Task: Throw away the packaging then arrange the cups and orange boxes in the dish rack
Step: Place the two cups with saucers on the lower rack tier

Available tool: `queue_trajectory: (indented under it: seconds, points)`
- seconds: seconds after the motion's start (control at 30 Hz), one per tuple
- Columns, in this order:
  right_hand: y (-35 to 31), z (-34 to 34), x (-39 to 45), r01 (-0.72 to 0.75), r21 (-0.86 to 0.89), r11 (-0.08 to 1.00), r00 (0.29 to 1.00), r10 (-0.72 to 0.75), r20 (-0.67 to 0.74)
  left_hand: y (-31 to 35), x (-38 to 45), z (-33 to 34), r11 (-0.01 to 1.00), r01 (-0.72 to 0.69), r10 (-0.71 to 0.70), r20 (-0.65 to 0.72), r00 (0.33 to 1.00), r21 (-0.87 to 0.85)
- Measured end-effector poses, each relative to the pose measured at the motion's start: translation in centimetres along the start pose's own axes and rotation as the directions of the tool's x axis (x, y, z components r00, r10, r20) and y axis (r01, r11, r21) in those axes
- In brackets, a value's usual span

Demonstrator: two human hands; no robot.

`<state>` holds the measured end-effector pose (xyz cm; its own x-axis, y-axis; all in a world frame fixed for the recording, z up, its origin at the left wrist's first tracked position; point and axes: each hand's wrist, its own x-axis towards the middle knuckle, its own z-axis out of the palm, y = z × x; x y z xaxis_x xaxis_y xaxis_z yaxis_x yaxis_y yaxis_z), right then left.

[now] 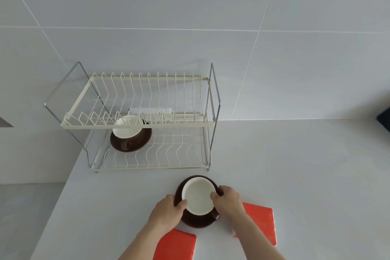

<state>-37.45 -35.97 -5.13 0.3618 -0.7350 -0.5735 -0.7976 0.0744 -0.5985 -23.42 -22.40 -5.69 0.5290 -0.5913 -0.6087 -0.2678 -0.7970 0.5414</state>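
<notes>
A brown cup with a white inside [198,196] sits on a brown saucer [195,220] near the counter's front edge. My left hand [168,210] grips the set's left rim, and my right hand [229,200] grips the right rim. Two orange boxes lie flat on the counter: one [175,245] below the set and one [264,221] to its right, partly under my right forearm. A second brown cup on its saucer [129,135] rests in the lower tier of the two-tier wire dish rack [135,123].
The rack stands against the tiled wall at the counter's left back. The counter's left edge [63,186] drops off beside the rack. A dark object [385,117] shows at the far right edge. A small pale item [232,232] lies by my right wrist.
</notes>
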Motion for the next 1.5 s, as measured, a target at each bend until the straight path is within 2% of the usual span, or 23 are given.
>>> queue_trajectory:
  seconds: [0.23,0.43,0.6,1.0,1.23,1.5]
  points:
    - [-0.1,-0.1,0.7,-0.041,0.044,0.998,0.999,0.041,-0.004,-0.3,0.3,0.3,0.981,0.025,-0.025,0.006,1.0,-0.194]
    - [-0.7,-0.3,-0.1,-0.024,0.04,0.999,1.0,0.024,-0.001,-0.3,-0.3,-0.9,0.976,-0.002,-0.008,-0.047,0.999,-0.216]
    - [-2.1,-0.5,-0.5,-0.005,0.112,0.994,1.0,0.008,-0.019,0.1,-0.7,-3.5,0.972,-0.052,0.03,-0.098,0.995,-0.229]
    - [-7.8,-0.4,-0.2,0.079,0.166,0.983,0.994,-0.065,-0.084,1.6,0.3,-9.6,0.956,-0.128,0.075,-0.201,0.977,-0.264]
    - [-11.0,0.1,1.7,0.073,0.213,0.974,0.99,-0.045,-0.133,3.4,3.1,-12.4,0.951,-0.167,0.096,-0.266,0.959,-0.259]
    - [-13.6,1.9,4.7,0.033,0.221,0.975,0.987,0.003,-0.161,3.7,7.2,-13.5,0.953,-0.172,0.103,-0.266,0.958,-0.25]
